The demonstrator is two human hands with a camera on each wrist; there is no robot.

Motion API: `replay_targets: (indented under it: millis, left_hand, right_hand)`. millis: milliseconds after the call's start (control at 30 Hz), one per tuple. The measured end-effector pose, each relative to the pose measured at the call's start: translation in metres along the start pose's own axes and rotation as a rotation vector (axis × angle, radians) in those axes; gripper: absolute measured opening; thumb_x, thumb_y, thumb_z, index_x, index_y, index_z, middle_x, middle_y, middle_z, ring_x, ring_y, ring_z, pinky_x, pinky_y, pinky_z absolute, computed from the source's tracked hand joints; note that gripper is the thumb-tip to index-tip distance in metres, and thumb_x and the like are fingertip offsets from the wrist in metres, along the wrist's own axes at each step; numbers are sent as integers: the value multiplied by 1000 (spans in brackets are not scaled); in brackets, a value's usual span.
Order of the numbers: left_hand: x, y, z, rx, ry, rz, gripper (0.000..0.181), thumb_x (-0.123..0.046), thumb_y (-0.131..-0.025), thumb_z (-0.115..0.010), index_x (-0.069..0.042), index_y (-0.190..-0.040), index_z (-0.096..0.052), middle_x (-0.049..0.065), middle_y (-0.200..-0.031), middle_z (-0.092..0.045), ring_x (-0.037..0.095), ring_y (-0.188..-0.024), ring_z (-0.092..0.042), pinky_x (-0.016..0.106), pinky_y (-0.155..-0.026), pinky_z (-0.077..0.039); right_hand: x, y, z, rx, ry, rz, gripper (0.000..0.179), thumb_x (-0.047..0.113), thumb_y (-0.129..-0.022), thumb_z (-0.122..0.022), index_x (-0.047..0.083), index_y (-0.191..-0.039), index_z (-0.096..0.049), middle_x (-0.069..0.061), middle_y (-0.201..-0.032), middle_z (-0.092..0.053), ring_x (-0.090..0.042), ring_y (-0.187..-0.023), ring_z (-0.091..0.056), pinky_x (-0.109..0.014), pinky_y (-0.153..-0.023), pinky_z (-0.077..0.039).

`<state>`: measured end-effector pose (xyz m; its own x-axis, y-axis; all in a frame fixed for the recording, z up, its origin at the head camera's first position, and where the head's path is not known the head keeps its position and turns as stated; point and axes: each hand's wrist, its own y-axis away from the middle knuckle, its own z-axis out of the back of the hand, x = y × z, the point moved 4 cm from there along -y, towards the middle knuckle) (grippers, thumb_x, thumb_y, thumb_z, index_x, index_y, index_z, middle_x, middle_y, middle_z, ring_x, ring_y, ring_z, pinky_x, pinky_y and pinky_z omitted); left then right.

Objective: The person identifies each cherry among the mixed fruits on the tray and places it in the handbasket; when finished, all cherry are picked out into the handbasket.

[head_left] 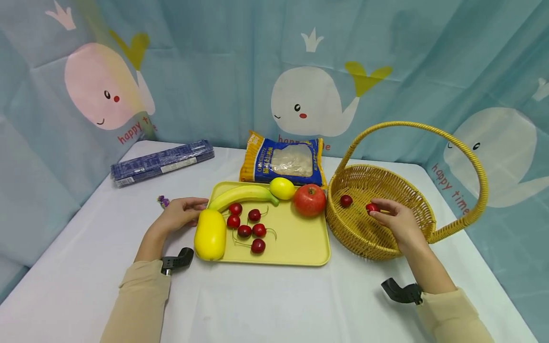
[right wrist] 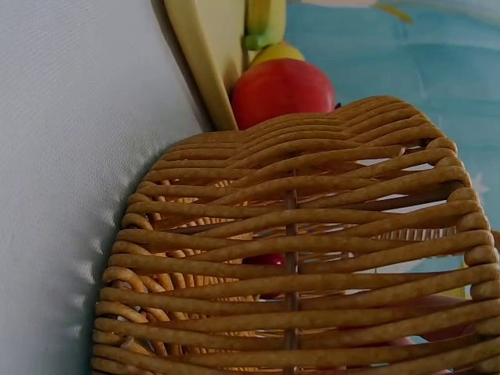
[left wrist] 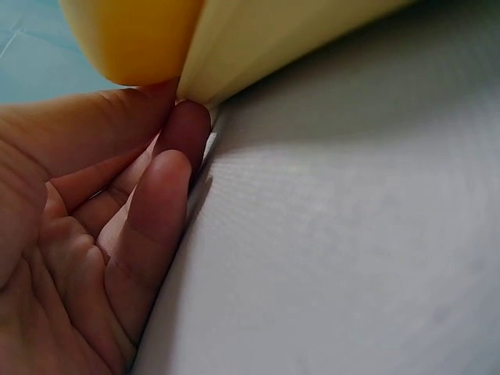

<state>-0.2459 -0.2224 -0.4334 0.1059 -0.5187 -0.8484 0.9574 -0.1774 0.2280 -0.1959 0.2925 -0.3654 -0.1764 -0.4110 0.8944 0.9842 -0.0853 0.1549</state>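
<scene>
Pinching a cherry [head_left: 371, 208] in a small grip, the right hand [head_left: 400, 222] is at the basket [head_left: 355, 241], head view's right. Left wrist view, upper left: the left hand [left wrist: 82, 246] pinches the tray [left wrist: 258, 47]. Right wrist view, bottom: I see the basket.

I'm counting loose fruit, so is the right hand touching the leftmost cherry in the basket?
Apart. The head view plainly shows bare basket floor between the leftmost cherry and the right hand, which pinches another cherry.

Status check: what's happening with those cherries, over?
Right grip pinching cherry inside basket. Left grip pinching tray edge. Six cherries on tray. No obstruction visible.
</scene>
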Motion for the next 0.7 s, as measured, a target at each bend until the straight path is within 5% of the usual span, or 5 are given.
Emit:
replay_targets:
  millis: [433, 567, 700]
  left_hand:
    - [-3, -1, 2, -1, 10, -16, 44, -11, -91, -54, 0, -133, -47, 21, -115, -57, 16, -78, -56, 25, -67, -53]
    - [-2, -2, 2, 0, 5, -9, 43, -11, -91, -54, -1, -133, -48, 20, -116, -58, 17, -78, -56, 25, -67, -53]
    - [-1, -3, 2, -1, 6, -5, 43, -12, -91, -54, -1, -133, -48, 20, -116, -57, 17, -79, -56, 25, -68, -53]
  right_hand:
    - [5, -1, 1, -22, 11, 3, 56, 32, -89, -60, 2, -134, -44, -8, -130, -49, 0, -101, -48, -44, -101, -34]
    - [14, 3, -5, -23, -17, 44, 54, 34, -88, -61, 5, -132, -48, 3, -123, -54, 3, -100, -50, -28, -96, -40]
    - [37, 10, -30, -5, -123, 179, 46, 25, -88, -62, 2, -127, -51, -2, -120, -57, -5, -103, -53, -14, -84, -44]
